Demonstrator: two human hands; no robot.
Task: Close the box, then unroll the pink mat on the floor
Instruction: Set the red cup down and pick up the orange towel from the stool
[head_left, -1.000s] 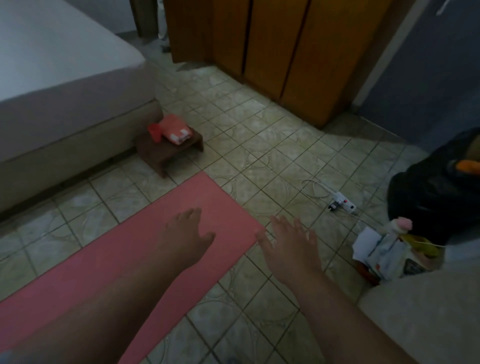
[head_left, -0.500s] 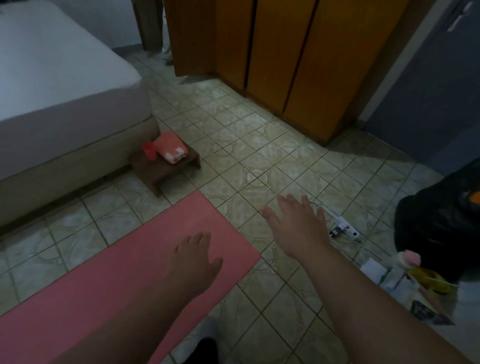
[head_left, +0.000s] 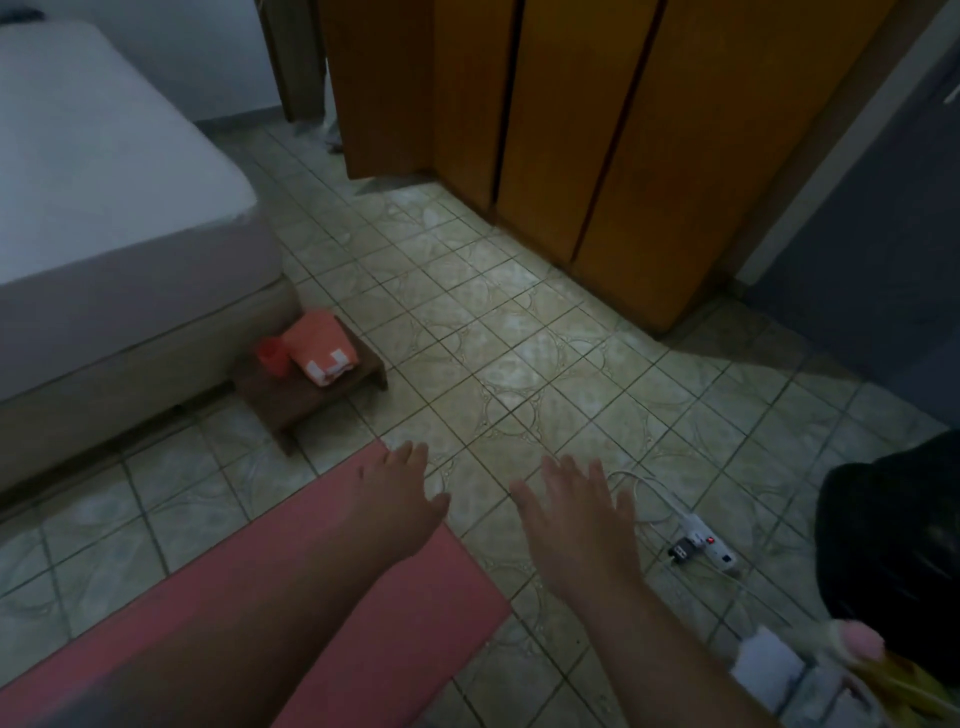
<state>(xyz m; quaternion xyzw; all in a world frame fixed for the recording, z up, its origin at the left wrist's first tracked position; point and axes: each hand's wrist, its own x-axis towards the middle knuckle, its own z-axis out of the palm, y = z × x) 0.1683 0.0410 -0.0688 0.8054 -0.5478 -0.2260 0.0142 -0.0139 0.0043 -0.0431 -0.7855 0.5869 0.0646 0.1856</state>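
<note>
The pink mat (head_left: 395, 639) lies flat and unrolled on the tiled floor, running from the lower left toward the middle. My left hand (head_left: 400, 499) hovers over the mat's far end, fingers apart, holding nothing. My right hand (head_left: 576, 530) is stretched out palm down over the bare tiles just right of the mat, fingers spread and empty. No box shows clearly; an orange and white package (head_left: 322, 353) rests on a small wooden stool (head_left: 306, 395) by the bed.
A bed (head_left: 104, 218) fills the left side. Wooden wardrobe doors (head_left: 597, 130) stand at the back. A white power strip (head_left: 711, 551) with its cable lies on the tiles at right. A black bag (head_left: 893, 551) and loose items sit at the right edge.
The view has tilted upward, showing more wardrobe and floor. Both hands have risen in the frame and stay spread and empty; the mat lies as before.
</note>
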